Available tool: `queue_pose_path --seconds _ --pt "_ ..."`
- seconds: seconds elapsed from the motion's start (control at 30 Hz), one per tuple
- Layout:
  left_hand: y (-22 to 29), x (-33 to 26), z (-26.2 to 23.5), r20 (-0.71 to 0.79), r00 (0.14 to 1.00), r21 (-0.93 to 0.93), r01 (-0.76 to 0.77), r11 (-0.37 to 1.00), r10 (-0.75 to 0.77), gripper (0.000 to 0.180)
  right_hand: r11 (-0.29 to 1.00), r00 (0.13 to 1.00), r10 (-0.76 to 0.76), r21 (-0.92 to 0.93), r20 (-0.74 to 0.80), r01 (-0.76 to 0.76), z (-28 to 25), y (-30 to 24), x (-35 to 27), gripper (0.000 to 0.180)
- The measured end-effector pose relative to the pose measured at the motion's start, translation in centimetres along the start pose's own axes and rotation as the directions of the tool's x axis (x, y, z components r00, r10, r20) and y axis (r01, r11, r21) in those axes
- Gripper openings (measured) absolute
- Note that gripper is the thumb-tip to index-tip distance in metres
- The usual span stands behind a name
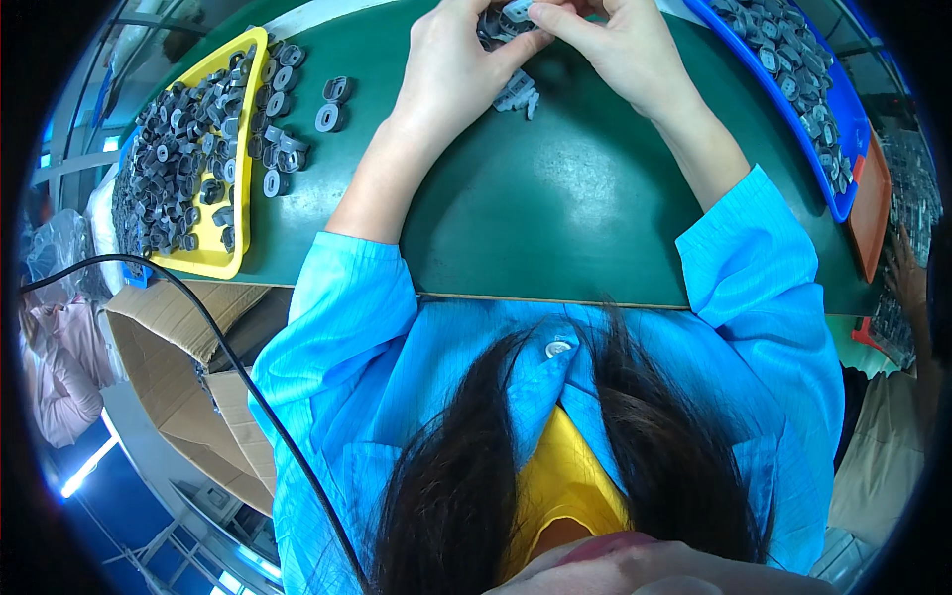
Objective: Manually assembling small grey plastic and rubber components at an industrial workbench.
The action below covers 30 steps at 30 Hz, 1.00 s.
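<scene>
At the top edge of the head view, my left hand [451, 64] and my right hand [632, 55] come together over the table. Between their fingertips is a small light-grey plastic part [518, 11], pinched by the right thumb and finger. The left hand is curled about the same spot, its thumb stretched toward the right fingers; the picture's edge cuts off its other fingertips. Darker grey pieces [493, 28] show beside the left thumb, and I cannot tell whether they are held or lie below. Several light-grey plastic parts [516, 94] lie on the table just under the hands.
A yellow tray [241, 159] heaped with dark-grey plastic parts stands on the left, with loose ones [330, 117] beside it. On the right is a blue tray [808, 149] of grey parts, next to an orange tray [870, 203]. A black cable [213, 322] crosses at left, above a cardboard box [178, 382].
</scene>
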State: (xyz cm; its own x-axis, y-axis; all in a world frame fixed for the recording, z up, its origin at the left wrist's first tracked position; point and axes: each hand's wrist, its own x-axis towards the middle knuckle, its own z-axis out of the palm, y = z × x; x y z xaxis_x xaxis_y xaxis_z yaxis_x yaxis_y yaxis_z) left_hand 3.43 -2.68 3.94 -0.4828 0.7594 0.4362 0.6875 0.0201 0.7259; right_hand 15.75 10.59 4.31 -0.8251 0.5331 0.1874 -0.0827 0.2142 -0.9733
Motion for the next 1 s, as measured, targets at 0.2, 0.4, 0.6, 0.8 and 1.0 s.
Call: queue_pose_path --seconds 0.2,0.4,0.6,0.8,1.0 --pt "0.1 -0.2 0.3 -0.076 0.97 0.054 -0.228 0.972 0.232 0.033 0.863 0.967 -0.253 -0.449 0.008 0.23 -0.2 -1.3 -0.5 0.014" --pt "0.0 -0.6 0.2 -0.052 0.977 0.072 -0.204 0.976 0.208 0.036 0.888 0.996 -0.082 -0.452 0.027 0.085 -0.7 -0.9 -0.2 0.015" --pt "0.8 -0.6 0.2 -0.115 0.96 0.086 -0.248 0.965 0.257 0.037 0.886 0.96 0.236 0.371 0.152 -0.277 -0.5 0.7 0.3 0.018" --pt "-0.7 0.3 1.7 -0.32 0.834 -0.145 -0.512 0.847 0.449 0.035 0.835 0.953 0.256 0.46 0.161 -0.302 -0.5 2.7 0.8 0.008" --pt "0.3 -0.2 -0.9 -0.043 0.968 -0.01 -0.25 0.968 0.249 0.031 0.819 0.891 0.348 0.369 0.291 -0.44 -2.1 1.6 1.1 0.004"
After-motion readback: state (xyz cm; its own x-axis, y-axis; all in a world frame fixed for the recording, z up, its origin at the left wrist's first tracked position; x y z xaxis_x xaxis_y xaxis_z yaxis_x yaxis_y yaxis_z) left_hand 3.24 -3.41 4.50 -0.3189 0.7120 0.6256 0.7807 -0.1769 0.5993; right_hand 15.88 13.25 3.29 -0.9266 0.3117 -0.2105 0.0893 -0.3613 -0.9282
